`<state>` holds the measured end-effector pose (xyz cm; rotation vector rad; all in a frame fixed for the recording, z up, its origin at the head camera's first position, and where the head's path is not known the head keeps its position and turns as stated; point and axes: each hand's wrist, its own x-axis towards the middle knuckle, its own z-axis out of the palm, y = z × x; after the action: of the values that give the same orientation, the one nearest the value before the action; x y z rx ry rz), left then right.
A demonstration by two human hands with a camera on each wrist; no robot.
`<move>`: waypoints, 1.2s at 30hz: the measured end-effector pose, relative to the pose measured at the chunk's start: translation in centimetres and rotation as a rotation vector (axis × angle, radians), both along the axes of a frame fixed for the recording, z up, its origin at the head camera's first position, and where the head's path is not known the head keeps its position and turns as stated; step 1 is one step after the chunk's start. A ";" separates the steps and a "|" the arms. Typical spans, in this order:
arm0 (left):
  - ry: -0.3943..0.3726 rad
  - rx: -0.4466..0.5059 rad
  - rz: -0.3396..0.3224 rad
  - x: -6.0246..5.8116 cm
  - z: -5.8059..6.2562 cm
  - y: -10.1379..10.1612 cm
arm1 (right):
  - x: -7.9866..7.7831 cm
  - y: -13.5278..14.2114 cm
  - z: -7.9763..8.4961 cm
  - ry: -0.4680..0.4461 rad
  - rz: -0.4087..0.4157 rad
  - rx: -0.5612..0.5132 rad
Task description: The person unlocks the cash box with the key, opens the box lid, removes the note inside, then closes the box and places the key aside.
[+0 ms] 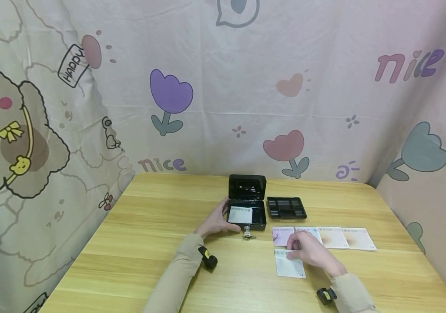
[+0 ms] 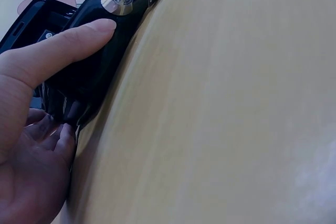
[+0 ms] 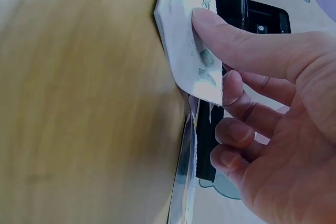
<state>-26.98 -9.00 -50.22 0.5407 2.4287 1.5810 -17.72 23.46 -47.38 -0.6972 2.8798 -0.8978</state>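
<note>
My left hand (image 1: pixel 216 222) grips the left front corner of an open black cash box (image 1: pixel 259 227). In the left wrist view the thumb (image 2: pixel 79 40) presses on its front beside the round lock (image 2: pixel 117 2), while the other fingers lie against its side. Inside the box is a pale flat packet (image 1: pixel 240 215). Between thumb and forefinger, my right hand (image 1: pixel 312 251) pinches another pale packet (image 1: pixel 291 267) with printed characters. In the right wrist view this packet (image 3: pixel 181 40) shows a serrated edge and is tilted.
Keys (image 1: pixel 248 237) hang from the lock. A black compartment tray (image 1: pixel 286 218) lies right of the box. Behind the right hand a row holds a purple packet (image 1: pixel 282 235), a bluish one partly covered (image 1: pixel 315 232) and two cream packets (image 1: pixel 332 238). A printed cloth (image 1: pixel 215 143) hangs behind the table.
</note>
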 end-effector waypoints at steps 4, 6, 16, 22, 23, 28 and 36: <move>0.004 0.007 0.000 -0.1 -0.1 0.0 | 0.1 0.0 0.0 -0.012 -0.007 0.000; 0.001 0.007 0.003 -0.1 -0.1 0.0 | 0.1 0.0 0.0 -0.018 -0.012 -0.001; -0.005 0.025 0.014 -0.2 -0.1 0.2 | 0.1 0.1 -0.1 -0.052 -0.018 -0.011; 0.000 0.021 0.011 -0.2 -0.1 0.1 | 0.1 0.2 0.0 -0.066 -0.010 -0.021; 0.002 0.020 0.010 -0.2 -0.1 0.1 | 0.1 0.2 0.0 -0.066 -0.009 -0.022; 0.008 0.015 0.011 -0.1 -0.1 0.1 | 0.1 0.2 0.0 -0.066 0.001 -0.026; -0.010 -0.004 0.013 -0.1 0.0 0.0 | 0.1 0.2 0.0 -0.078 0.009 -0.031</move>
<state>-27.09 -8.96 -50.22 0.5162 2.4324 1.5798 -17.63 23.68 -47.37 -0.6613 2.7988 -0.9491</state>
